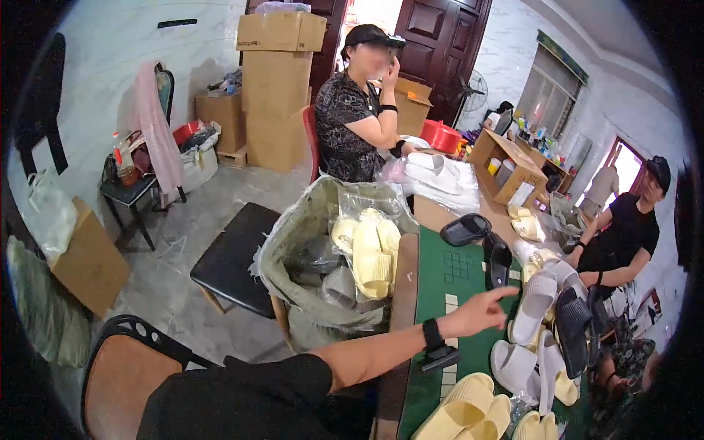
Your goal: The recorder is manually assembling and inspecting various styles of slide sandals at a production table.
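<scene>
My left hand (pixel 477 314) reaches in over a green table mat (pixel 433 345). Its index finger is stretched out to the right and I see nothing held in it; a black band circles the wrist. Just past the fingertip lies a pile of slippers, among them a light grey slipper (pixel 534 306) and a dark grey slipper (pixel 572 330). A pair of black slippers (pixel 497 260) lies beyond the hand. Pale yellow slippers (pixel 458 411) rest on the near part of the mat. My right hand does not show.
Left of the table stands a large woven sack (pixel 293 286) with bagged yellow slippers (pixel 374 253) on top. A black stool (pixel 242 257) and an orange-seated chair (pixel 132 374) are nearby. One person (pixel 359 125) sits across; another person (pixel 623 235) is at the right.
</scene>
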### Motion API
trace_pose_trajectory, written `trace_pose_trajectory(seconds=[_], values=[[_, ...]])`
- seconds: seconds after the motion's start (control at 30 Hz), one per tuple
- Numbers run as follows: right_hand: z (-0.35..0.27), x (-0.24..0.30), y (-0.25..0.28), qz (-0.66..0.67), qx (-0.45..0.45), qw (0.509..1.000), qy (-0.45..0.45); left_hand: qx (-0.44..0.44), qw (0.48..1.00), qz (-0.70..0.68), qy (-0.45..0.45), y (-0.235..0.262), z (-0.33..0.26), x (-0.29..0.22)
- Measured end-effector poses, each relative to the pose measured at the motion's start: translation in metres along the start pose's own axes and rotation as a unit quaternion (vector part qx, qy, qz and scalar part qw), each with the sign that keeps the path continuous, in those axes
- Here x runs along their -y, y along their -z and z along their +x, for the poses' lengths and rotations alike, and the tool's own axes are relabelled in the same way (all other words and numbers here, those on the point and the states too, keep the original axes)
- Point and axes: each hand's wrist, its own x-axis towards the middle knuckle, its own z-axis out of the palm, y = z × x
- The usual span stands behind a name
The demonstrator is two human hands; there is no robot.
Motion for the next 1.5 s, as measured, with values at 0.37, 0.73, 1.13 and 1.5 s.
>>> trace_pose_trajectory(seconds=[0.37,0.73,1.13,1.5], values=[[-0.003,0.0,-0.005,-0.015,-0.02,1.0,0.001,-0.089,0.994,0.038,0.048,0.058,-0.062,-0.001],[-0.009,0.009,-0.014,-0.035,0.005,0.999,0.016,-0.302,0.883,0.059,-0.356,0.109,-0.06,-0.198],[-0.014,0.037,-0.031,-0.035,-0.013,0.999,0.027,-0.049,0.993,0.107,-0.011,0.055,-0.083,-0.078],[-0.044,0.035,-0.046,-0.049,-0.084,0.995,-0.028,0.24,0.956,0.158,0.06,-0.008,-0.108,-0.003]])
